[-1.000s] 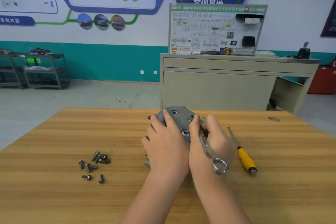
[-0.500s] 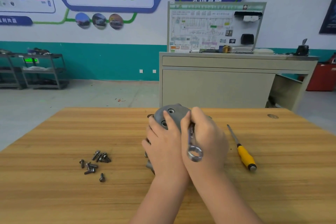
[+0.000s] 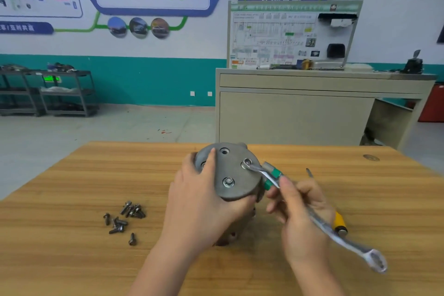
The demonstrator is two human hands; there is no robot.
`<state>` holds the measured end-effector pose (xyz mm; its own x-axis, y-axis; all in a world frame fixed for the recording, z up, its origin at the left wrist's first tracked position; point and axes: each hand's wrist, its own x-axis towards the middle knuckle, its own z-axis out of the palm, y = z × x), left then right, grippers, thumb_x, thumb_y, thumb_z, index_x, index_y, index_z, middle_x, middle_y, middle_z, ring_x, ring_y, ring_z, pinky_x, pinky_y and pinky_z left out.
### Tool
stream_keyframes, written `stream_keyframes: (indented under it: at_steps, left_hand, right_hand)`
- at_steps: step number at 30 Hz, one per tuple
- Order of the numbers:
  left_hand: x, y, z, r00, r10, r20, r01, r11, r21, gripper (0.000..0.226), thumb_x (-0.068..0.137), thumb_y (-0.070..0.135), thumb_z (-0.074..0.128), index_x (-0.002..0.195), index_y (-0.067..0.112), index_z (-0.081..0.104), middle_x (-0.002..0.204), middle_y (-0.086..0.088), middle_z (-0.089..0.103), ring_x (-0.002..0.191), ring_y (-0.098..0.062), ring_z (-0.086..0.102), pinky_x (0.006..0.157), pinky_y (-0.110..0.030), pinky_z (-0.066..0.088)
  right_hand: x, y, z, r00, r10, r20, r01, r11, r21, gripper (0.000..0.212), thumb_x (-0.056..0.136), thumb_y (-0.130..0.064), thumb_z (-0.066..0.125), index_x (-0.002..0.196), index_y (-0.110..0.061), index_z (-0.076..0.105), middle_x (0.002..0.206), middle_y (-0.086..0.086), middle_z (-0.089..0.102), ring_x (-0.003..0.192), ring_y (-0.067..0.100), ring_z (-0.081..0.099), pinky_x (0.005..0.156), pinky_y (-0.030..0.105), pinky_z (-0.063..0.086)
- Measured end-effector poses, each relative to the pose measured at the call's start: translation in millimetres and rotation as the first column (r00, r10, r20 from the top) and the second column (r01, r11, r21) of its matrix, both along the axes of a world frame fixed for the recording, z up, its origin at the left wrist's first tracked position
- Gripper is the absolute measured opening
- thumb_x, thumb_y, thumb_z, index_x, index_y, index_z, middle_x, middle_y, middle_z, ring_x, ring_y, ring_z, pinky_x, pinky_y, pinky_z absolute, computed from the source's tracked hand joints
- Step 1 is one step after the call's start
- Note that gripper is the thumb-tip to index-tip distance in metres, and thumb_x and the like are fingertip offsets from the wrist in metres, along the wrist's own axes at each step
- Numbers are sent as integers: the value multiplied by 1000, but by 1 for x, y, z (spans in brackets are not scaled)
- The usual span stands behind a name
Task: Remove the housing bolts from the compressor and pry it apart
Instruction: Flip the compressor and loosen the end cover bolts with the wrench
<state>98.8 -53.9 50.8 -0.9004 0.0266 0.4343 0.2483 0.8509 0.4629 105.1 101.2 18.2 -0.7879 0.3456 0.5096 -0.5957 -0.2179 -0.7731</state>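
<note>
Swung out to the right since a moment ago: steel ring wrench (image 3: 312,211), pinched by right hand (image 3: 302,218), ring end seated on a housing bolt (image 3: 247,163). Woodgrain tabletop (image 3: 72,199); round grey cast compressor (image 3: 230,173) upright at centre, gripped by left hand (image 3: 201,202); loose bolts (image 3: 125,218) heaped left.

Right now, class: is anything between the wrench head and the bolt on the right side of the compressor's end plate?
Nothing visible. The right hand holds the wrench, whose ring end already sits over that bolt. The left hand grips the compressor on its other side.
</note>
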Motion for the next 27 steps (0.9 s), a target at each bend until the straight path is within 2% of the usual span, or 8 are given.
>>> stream_keyframes:
  at_steps: [3, 5, 8, 12, 15, 19, 23, 27]
  left_hand:
    - [-15, -20, 3, 981, -193, 31, 194, 980, -49, 120, 48, 86, 53, 151, 32, 24, 148, 9, 24, 134, -9, 26, 108, -20, 24]
    - [-25, -30, 6, 957, -284, 51, 287, 957, -53, 120, 47, 85, 57, 151, 34, 24, 150, 10, 23, 137, -8, 24, 111, -20, 23]
    - [-34, -42, 10, 926, -372, 59, 375, 926, -44, 117, 47, 82, 61, 150, 36, 27, 144, 18, 22, 134, -1, 25, 103, -1, 14]
    - [-38, -51, 9, 918, -393, 57, 395, 919, -9, 118, 47, 80, 64, 150, 35, 27, 142, 22, 19, 131, 7, 24, 100, 2, 12]
    - [-28, -48, 3, 949, -307, 67, 305, 952, 42, 120, 47, 85, 61, 151, 39, 20, 140, 29, 14, 133, 2, 24, 106, -10, 21]
    - [-13, -26, -7, 997, -69, -25, 70, 997, 36, 120, 49, 90, 45, 151, 37, 13, 139, 21, 15, 130, -8, 29, 100, -18, 29]
    - [-3, 5, -9, 990, 131, -50, -131, 991, 8, 114, 54, 88, 39, 150, 33, 14, 140, 2, 25, 127, -23, 38, 101, -35, 42]
    - [-1, 26, -9, 977, 208, -48, -211, 975, -75, 108, 60, 90, 26, 150, 31, 15, 140, -6, 28, 121, -28, 43, 95, -39, 43]
  right_hand:
    - [-17, 35, 19, 880, 436, 188, -369, 878, -305, 25, 65, -18, 78, 53, -21, 55, 55, 10, 61, 34, 10, 49, 29, 9, 26]
    - [-38, 55, 33, 658, 675, 335, -495, 722, -484, 38, 41, -8, 95, 54, -15, 60, 55, 9, 57, 32, 5, 46, 22, 11, 24]
    - [-65, 65, 54, 403, 828, 390, -532, 559, -636, 51, 24, 14, 92, 57, 1, 56, 53, 7, 50, 28, 4, 45, 22, 12, 27]
    - [-83, 58, 70, 441, 839, 318, -566, 535, -627, 47, 34, 12, 91, 57, -3, 53, 48, 5, 46, 25, 3, 40, 22, 11, 25]
    - [-75, 44, 78, 701, 654, 283, -484, 728, -485, 27, 67, -17, 76, 53, -16, 53, 45, 2, 48, 26, 1, 34, 23, 10, 20]
    - [-27, 13, 52, 994, 87, 68, -81, 993, -80, 38, 81, -19, 69, 51, -20, 47, 46, 7, 56, 28, 12, 43, 33, 11, 30]
    - [-7, -20, 22, 959, -271, -84, 279, 954, 106, 35, 80, -41, 62, 56, -19, 48, 52, 7, 60, 38, 16, 51, 45, 18, 43]
    - [-4, -23, 20, 856, -427, -292, 507, 803, 314, 39, 89, -32, 58, 57, -18, 43, 47, 3, 46, 49, 10, 44, 50, 14, 37]
